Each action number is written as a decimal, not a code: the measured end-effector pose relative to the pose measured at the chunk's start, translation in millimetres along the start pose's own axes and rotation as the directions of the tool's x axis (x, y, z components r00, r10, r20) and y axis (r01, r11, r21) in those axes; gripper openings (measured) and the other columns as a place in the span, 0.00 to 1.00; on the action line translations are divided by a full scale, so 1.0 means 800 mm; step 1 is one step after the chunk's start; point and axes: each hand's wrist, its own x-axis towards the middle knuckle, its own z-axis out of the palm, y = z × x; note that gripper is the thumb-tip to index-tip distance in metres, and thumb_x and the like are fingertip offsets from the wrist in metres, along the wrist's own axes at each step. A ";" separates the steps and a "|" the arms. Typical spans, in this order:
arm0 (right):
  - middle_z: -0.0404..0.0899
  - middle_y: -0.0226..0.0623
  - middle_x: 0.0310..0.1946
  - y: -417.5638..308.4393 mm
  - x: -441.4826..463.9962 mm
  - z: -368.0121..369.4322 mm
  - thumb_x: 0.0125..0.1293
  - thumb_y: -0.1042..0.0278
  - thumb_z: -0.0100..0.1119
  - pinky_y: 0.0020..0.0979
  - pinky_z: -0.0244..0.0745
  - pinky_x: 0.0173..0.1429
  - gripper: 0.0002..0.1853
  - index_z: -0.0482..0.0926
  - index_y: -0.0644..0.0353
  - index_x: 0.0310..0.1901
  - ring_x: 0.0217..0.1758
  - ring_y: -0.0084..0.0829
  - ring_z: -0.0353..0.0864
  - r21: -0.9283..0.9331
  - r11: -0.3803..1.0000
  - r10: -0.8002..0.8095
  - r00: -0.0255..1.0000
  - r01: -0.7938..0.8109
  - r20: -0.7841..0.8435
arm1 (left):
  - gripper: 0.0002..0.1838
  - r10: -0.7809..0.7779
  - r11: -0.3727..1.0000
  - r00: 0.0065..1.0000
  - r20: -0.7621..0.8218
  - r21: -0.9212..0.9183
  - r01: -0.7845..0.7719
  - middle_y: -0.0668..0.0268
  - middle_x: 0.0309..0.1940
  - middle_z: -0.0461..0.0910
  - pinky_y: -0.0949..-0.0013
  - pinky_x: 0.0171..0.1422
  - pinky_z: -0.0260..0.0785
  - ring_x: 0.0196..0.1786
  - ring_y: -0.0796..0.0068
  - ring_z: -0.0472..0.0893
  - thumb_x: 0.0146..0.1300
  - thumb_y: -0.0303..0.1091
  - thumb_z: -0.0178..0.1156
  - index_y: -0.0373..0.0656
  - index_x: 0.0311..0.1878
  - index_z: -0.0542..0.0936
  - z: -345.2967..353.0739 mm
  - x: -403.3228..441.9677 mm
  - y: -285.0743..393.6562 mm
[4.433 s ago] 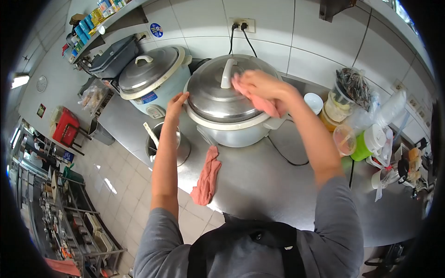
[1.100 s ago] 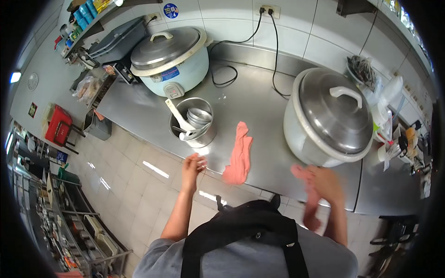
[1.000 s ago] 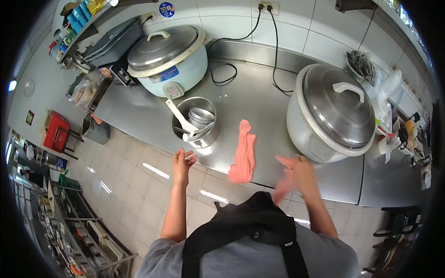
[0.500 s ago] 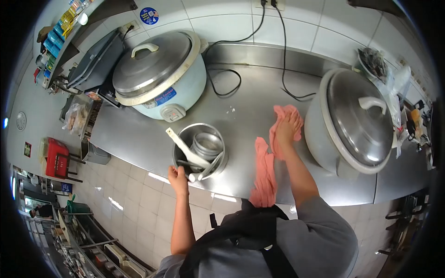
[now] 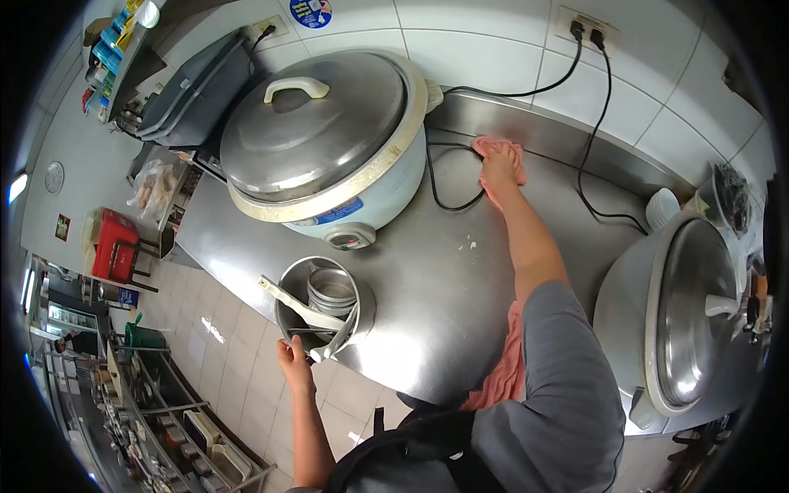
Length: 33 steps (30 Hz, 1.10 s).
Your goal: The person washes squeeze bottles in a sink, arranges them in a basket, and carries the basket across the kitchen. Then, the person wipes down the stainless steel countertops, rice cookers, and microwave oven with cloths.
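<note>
At the back of the steel counter, my right hand (image 5: 499, 167) presses a bunched pink cloth (image 5: 516, 156) down beside the backsplash and a black cord (image 5: 450, 207). A second pink stretch of cloth (image 5: 503, 376) hangs at the front edge, partly behind my right arm. My left hand (image 5: 294, 361) is closed at the near rim of a steel pot (image 5: 365, 306); its fingertips are partly hidden. Inside the pot are stacked metal bowls (image 5: 331, 287), a pale paddle (image 5: 297, 306) and other utensil handles. Small white bits (image 5: 468, 245) lie on the counter.
A large rice cooker (image 5: 386, 205) with a metal lid stands at the back left, another (image 5: 625, 320) at the right. Two black cords run from a wall outlet (image 5: 585, 31). Grey bins (image 5: 197, 99) are behind the left cooker. A shelving rack (image 5: 177, 411) stands lower left.
My right hand has wiped the cloth away to the back of the counter, near the cord. My left hand stays at the pot's rim. The view has shifted and turned.
</note>
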 end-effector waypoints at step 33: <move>0.79 0.27 0.46 -0.028 -0.022 -0.016 0.44 0.78 0.60 0.32 0.74 0.52 0.22 0.80 0.57 0.46 0.49 0.26 0.76 0.842 0.535 -0.624 0.703 0.066 0.341 | 0.34 -0.494 0.670 0.544 0.678 -0.102 0.735 0.42 0.53 0.75 0.59 0.51 0.78 0.49 0.53 0.82 0.68 0.47 0.43 0.26 0.67 0.57 -0.011 0.010 0.010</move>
